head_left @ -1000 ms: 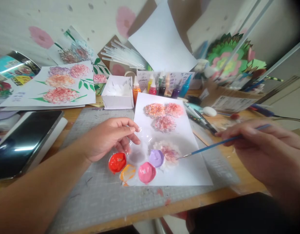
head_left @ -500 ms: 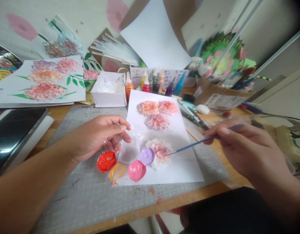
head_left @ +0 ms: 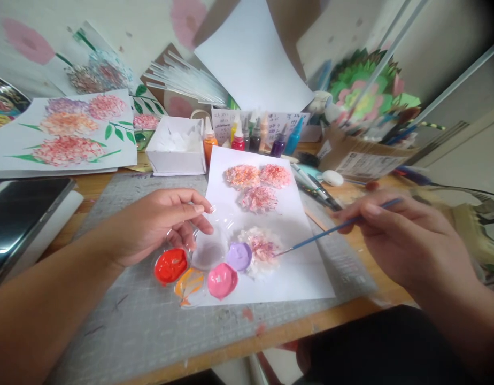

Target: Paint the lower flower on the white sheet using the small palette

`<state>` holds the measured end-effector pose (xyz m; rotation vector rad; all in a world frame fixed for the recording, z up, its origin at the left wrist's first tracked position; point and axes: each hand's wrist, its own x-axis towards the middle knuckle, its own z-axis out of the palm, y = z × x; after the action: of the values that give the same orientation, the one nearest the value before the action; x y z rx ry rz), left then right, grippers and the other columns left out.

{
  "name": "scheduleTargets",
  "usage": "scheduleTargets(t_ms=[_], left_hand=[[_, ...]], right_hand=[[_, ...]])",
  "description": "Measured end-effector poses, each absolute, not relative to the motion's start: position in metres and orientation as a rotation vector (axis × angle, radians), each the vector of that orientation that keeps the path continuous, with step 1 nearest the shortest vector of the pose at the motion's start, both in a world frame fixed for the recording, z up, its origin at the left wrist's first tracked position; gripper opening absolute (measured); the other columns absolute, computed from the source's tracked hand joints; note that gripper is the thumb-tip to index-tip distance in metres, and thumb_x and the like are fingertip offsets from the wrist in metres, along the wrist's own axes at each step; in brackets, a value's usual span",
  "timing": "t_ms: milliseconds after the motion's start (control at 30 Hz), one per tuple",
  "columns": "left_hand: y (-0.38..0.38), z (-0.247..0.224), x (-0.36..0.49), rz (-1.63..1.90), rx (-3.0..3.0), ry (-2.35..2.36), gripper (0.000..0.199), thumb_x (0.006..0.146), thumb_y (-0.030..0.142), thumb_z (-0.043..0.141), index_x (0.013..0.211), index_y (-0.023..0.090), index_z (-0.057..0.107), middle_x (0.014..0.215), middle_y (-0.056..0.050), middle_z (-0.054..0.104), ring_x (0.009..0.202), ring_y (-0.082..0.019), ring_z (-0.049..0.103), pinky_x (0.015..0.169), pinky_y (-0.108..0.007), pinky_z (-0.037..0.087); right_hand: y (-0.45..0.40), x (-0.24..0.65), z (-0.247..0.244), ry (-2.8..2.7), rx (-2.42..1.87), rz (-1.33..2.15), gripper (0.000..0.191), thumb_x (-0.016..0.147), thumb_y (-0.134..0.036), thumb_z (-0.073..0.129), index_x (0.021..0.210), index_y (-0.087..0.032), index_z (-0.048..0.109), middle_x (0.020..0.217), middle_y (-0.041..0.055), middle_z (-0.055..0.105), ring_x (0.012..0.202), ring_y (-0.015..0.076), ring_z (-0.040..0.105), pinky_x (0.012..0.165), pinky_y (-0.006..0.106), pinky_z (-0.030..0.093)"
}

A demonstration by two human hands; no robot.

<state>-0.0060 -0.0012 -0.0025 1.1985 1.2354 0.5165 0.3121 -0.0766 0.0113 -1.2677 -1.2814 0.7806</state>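
Observation:
My right hand (head_left: 395,230) grips a thin blue paintbrush (head_left: 327,231), its tip on the lowest textured flower (head_left: 263,248). That flower is whitish with pink and purple in its middle. It lies on a white sheet (head_left: 299,278), below three red, pink and orange flowers (head_left: 258,199). My left hand (head_left: 178,219) pinches the edge of a clear palette (head_left: 210,248) that overlaps the sheet's left side. The palette's wells hold red paint (head_left: 170,266), orange paint (head_left: 190,283), pink paint (head_left: 222,280) and lilac paint (head_left: 239,256).
Paint bottles (head_left: 238,140) stand behind the sheet, beside a white box (head_left: 177,155). Finished flower pictures (head_left: 70,128) and a dark tablet (head_left: 26,219) are at the left. Pens (head_left: 317,187) and a cardboard box (head_left: 361,155) are at the right, on or near a grey mat (head_left: 130,321).
The view has shifted slightly, so most things appear a little further left. Both hands keep their grips, and the brush tip remains at the lowest flower.

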Motion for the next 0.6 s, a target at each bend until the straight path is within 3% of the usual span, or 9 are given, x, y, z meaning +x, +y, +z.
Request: scheduleTargets(t_ms=[600], left_hand=[[0.0009,-0.0023,-0.0027,0.475,1.195,1.343,0.022,0.075,0.036,0.062,0.090,0.019,0.059,0.073,-0.003,0.072,0.044,-0.010,0.056,0.043,-0.019,0.042]], right_hand=[[-0.0758,0.3152,0.0123,-1.319,-1.233,0.825,0.012,0.077,-0.029,0.064,0.068,-0.023,0.071,0.068,0.0007,0.067,0.066,0.0122,0.062,0.065,0.025,0.048]])
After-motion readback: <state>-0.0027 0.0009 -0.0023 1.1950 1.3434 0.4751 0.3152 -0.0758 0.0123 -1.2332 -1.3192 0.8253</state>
